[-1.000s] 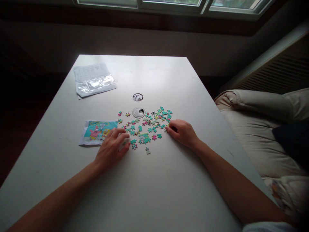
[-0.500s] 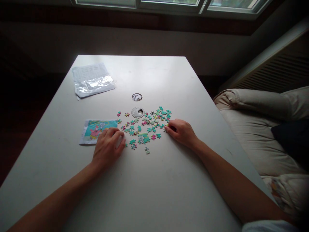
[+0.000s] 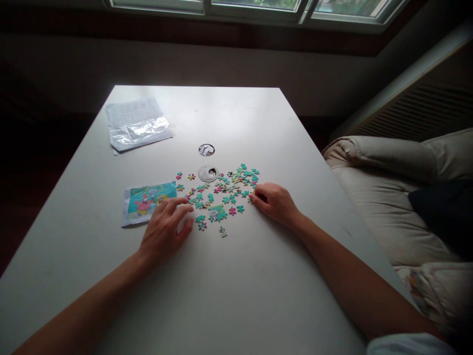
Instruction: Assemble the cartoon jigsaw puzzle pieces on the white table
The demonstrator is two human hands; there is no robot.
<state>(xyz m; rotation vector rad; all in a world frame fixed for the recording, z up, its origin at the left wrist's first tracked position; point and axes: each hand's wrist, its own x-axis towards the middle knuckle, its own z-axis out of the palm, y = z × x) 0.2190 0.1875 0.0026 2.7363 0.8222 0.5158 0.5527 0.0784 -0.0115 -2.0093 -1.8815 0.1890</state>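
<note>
My left hand [image 3: 167, 223] rests on the table with fingers spread, beside the right end of a picture packet [image 3: 141, 201] and overlapping its lower right corner. Its fingertips come close to the left edge of many loose jigsaw puzzle pieces [image 3: 230, 189] in teal, pink and yellow. A small joined section of puzzle [image 3: 216, 213], showing a pale cartoon face, lies between my hands. My right hand [image 3: 274, 201] is curled closed at the right edge of the pieces, thumb and forefinger together. Whatever is in those fingers is hidden.
On the white table [image 3: 236, 291], a clear plastic sleeve with papers [image 3: 138, 123] lies at the far left. Two round table inserts [image 3: 206, 150] sit behind the pieces. A cream sofa [image 3: 365, 197] stands to the right, below a window [image 3: 254, 6].
The packet has turned slightly, its right end swinging away from me. My left fingers have stretched out a little over the pieces' edge. My right hand stays almost still. The view has shifted slightly.
</note>
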